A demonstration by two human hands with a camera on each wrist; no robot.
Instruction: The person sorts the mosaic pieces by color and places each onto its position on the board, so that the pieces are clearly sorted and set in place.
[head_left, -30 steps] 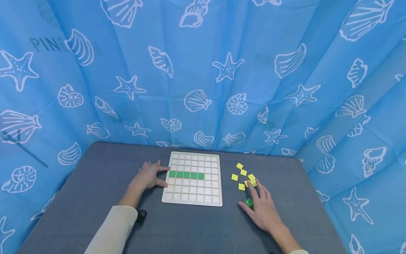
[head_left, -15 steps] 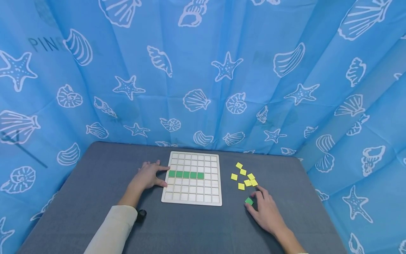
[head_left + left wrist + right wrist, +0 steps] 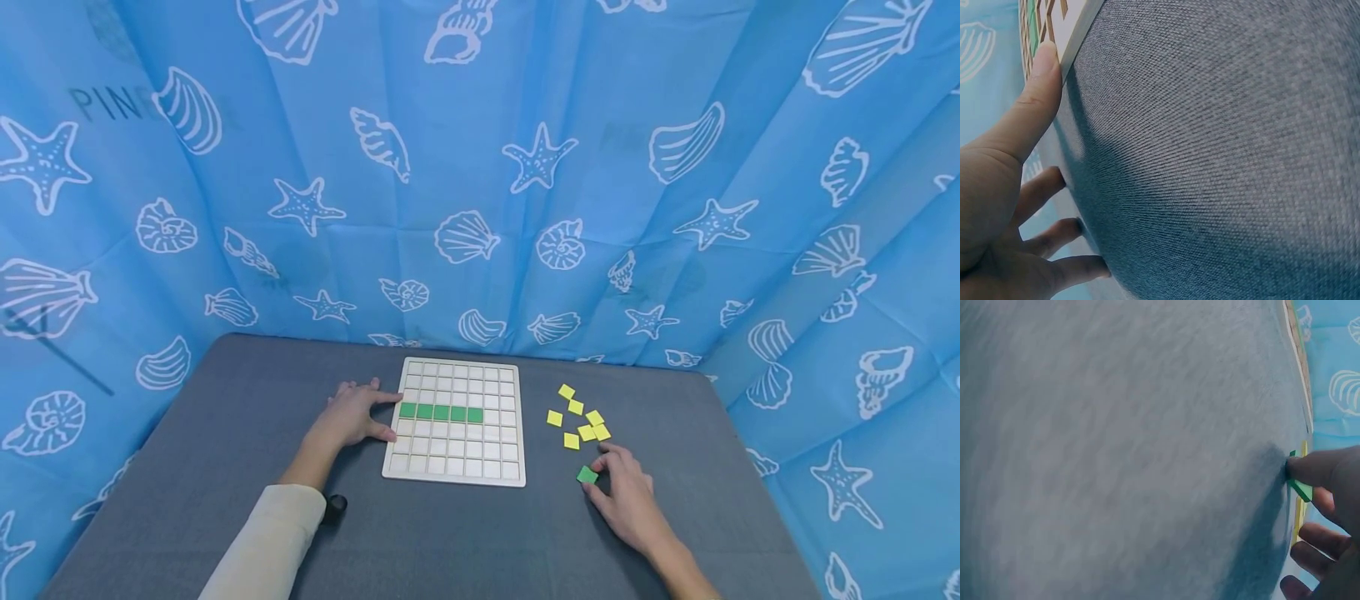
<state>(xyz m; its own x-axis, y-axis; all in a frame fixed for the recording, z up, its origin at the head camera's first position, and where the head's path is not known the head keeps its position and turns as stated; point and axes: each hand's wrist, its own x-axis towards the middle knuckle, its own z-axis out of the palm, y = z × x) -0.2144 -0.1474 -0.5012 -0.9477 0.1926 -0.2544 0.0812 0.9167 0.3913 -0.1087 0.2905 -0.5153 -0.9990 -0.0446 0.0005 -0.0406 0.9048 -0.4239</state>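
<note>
A pale gridded board (image 3: 480, 482) lies flat on the table, with a row of several green tiles (image 3: 441, 413) set in its cells. Along its left edge rests my left hand (image 3: 351, 417), thumb and index finger spread and touching the rim. The left wrist view shows that thumb (image 3: 1041, 81) lying on the board's edge, the other fingers spread on the cloth. To the board's right, my right hand (image 3: 628, 496) pinches a loose green tile (image 3: 587, 475) between thumb and index finger. In the right wrist view this green tile (image 3: 1300, 489) appears tilted beside the thumb.
Several yellow tiles (image 3: 587, 432) lie scattered between the board and the right hand, some touching. A grey cloth covers the table (image 3: 450, 542). Behind it hangs a blue curtain (image 3: 480, 167) with shell prints. A small black object (image 3: 335, 507) shows by the left sleeve.
My right hand has drawn back from over the yellow tiles, and its thumb and index finger have closed on the loose green tile. The left hand and board have stayed put.
</note>
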